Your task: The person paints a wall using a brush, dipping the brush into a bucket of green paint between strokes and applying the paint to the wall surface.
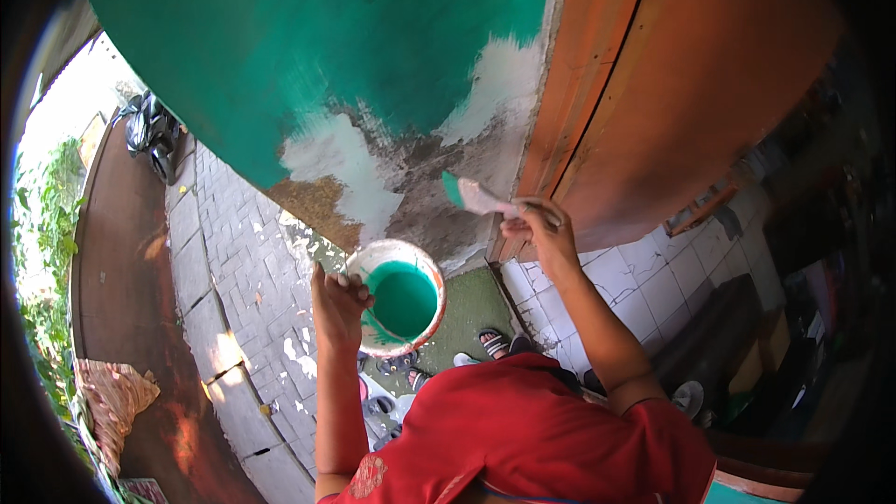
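My left hand point(340, 301) is closed at the left side of a round paint bucket point(431, 266) and holds it up; whether by rim or handle is hard to tell. Green paint point(406, 303) lies inside, and drips streak the bucket's pale wall. In my right hand point(543, 229) is a paintbrush point(478, 197), gripped by its handle, with green on its bristle tip. The brush points left, close in front of the wall point(317, 37). That wall is green higher up, with whitish patches and bare grey-brown plaster low down.
An orange wooden door point(691, 84) and its frame border the wall on the right. White floor tiles point(644, 271) lie below it. Grey paving point(233, 252) with pale flakes runs left, beside a low brown wall point(126, 299). A black plastic bag point(149, 126) sits far left. Sandals point(493, 343) are underfoot.
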A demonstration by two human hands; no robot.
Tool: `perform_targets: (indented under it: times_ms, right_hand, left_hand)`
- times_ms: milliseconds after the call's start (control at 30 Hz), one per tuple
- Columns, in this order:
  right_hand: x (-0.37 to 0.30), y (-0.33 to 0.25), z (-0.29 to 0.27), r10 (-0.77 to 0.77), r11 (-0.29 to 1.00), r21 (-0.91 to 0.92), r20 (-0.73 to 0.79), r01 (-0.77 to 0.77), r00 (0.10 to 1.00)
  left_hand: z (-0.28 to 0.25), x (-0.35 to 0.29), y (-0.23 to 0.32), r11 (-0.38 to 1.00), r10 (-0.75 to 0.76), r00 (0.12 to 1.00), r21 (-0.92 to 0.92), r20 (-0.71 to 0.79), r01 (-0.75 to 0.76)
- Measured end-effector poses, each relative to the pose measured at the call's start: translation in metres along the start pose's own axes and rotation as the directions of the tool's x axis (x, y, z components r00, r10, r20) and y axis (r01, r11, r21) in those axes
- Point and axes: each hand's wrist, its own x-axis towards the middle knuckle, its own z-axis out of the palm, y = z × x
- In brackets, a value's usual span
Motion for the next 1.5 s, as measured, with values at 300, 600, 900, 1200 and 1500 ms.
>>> perform_targets:
  times_ms: [300,600,900,1200,1500]
  right_hand:
    - [0.066,-0.046,-0.036,-0.559,0.443,-0.703,0.268,0.556,0.784]
    - [0.112,-0.149,-0.009,-0.668,0.388,-0.614,0.327,0.688,0.668]
    - [0.119,-0.215,0.021,-0.900,0.119,-0.573,0.282,0.811,0.332]
    - [0.093,-0.037,-0.046,-0.711,0.342,-0.682,0.262,0.646,0.653]
    - [0.096,0.035,-0.087,-0.472,0.464,-0.737,0.263,0.491,0.842]
  left_hand:
    - [-0.029,-0.006,-0.026,0.999,-0.025,0.994,-0.026,-0.108,0.022]
    - [-0.050,-0.010,-0.033,0.999,-0.034,0.981,-0.021,-0.189,0.030]
    - [-0.054,-0.009,-0.034,1.000,-0.021,0.979,0.017,-0.202,0.025]
    - [-0.052,-0.005,-0.034,0.999,-0.041,0.980,0.021,-0.195,0.046]
    - [-0.051,-0.004,-0.041,0.996,-0.064,0.981,0.043,-0.182,0.073]
